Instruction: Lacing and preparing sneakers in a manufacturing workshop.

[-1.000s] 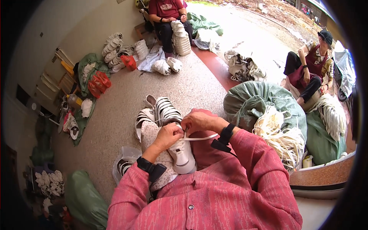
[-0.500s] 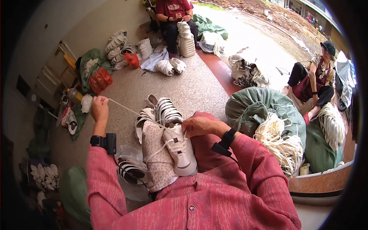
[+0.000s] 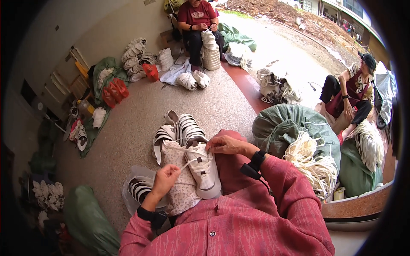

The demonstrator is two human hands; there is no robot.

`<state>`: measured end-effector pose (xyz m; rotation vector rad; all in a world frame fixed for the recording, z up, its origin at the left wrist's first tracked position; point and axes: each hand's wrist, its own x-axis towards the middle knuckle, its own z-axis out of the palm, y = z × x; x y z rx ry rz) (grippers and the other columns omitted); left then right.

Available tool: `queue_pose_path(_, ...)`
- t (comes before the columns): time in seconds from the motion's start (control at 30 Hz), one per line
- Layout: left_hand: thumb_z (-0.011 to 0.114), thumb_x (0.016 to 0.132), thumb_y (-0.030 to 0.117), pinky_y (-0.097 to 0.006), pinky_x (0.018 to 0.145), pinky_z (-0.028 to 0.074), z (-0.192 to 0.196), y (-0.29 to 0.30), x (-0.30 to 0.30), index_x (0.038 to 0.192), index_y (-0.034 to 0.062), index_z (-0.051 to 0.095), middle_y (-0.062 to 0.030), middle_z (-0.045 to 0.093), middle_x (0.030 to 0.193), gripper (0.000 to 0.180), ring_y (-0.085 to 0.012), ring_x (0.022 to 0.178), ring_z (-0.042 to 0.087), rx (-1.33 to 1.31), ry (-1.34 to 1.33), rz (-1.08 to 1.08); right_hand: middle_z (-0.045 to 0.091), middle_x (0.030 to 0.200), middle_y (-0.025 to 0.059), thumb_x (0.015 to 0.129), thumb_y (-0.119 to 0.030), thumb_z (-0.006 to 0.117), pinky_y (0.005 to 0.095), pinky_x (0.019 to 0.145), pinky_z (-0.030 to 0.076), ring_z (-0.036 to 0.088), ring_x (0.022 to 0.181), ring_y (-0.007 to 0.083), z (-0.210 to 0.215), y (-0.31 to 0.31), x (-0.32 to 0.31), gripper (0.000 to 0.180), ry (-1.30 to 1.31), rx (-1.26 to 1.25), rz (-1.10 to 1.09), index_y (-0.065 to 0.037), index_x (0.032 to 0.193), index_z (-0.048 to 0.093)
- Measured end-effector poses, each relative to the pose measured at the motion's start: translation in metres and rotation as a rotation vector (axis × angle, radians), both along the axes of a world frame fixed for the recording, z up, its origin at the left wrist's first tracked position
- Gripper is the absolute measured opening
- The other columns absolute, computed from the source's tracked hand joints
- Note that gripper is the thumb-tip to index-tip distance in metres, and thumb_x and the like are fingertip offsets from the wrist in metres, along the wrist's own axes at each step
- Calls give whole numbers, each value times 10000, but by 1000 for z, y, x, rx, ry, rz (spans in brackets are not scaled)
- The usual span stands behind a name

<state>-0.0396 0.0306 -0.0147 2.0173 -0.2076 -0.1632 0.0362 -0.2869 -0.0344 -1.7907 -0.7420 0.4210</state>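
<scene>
One white sneaker point(image 3: 204, 170) lies on the person's lap, partly laced: the left hand point(image 3: 165, 178) pinches the white lace point(image 3: 186, 164) taut, the right hand point(image 3: 225, 144) pinches at its eyelets, lower rows apparently unthreaded.

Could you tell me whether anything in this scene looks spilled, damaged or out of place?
Nothing looks damaged. The white shoe lies on the lap, held by the right hand, while the left hand pulls its lace. The only untidy spot is the bundle of white laces spilling loosely out of the green sack.
</scene>
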Motion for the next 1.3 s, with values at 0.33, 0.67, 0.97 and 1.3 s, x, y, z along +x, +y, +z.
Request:
queue_pose_path(0.33, 604, 908, 146, -224, 480, 489, 19, -24, -18, 1322, 7, 360, -80, 607, 831, 500, -141, 597, 606, -277, 591, -79, 638, 849, 61, 891, -124, 573, 297, 755, 472, 588, 807, 147, -2, 9, -25, 192, -123, 51, -247, -45, 1064, 601)
queue_pose_path(0.67, 622, 890, 103, -259, 490, 470, -16, -49, -16, 1338, 110, 281, -43, 528, 833, 563, -130, 612, 558, -736, 409, 81, 598, 915, 32, 773, -229, 673, 339, 826, 356, 559, 837, 217, -12, 8, -44, 189, -431, -49, -228, -144, 932, 616)
queue_pose_path(0.97, 601, 918, 168, -247, 462, 461, -7, -64, -1, 1237, 51, 448, 4, 525, 665, 373, -107, 508, 525, -696, 402, 5, 584, 927, 50, 809, -235, 651, 389, 856, 356, 562, 913, 223, -4, 6, -36, 156, -347, -83, -140, -135, 922, 610)
queue_pose_path(1.3, 551, 955, 255, -251, 535, 498, -27, -61, 2, 1125, 14, 554, -8, 549, 694, 295, -104, 572, 555, -845, 345, 163, 619, 838, 145, 883, -316, 593, 386, 725, 460, 604, 818, 308, 15, 9, -10, 283, -305, -175, 38, -32, 890, 589)
